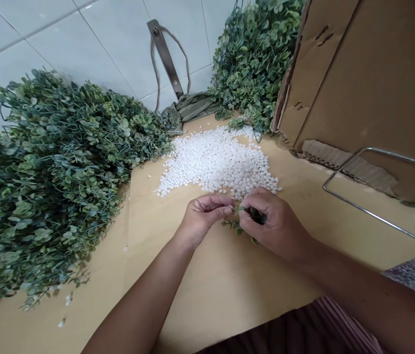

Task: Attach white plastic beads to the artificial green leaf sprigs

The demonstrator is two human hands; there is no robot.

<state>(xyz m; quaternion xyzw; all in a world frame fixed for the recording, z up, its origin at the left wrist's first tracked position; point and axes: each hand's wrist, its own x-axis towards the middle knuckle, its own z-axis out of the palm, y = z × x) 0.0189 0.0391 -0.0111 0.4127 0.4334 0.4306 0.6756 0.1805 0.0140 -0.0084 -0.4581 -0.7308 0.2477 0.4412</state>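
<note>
My right hand [275,221] is closed around a green leafy sprig [234,225], whose small leaves hang out below the fingers. Facing it, my left hand [205,216] is in a pinch, thumb against fingers, its tips almost meeting those of the right hand. What lies in the left pinch is too small and hidden to make out. Just beyond both hands spreads a pile of small white plastic pieces [218,162] on the cardboard sheet [200,309].
Bushy artificial greenery [52,172] is heaped at the left, with another leafy heap [259,59] at the back right. A cardboard box [384,88] stands at the right, beside a bent metal rod [369,209]. A strap-like bar [165,59] leans on the tiled wall [111,39].
</note>
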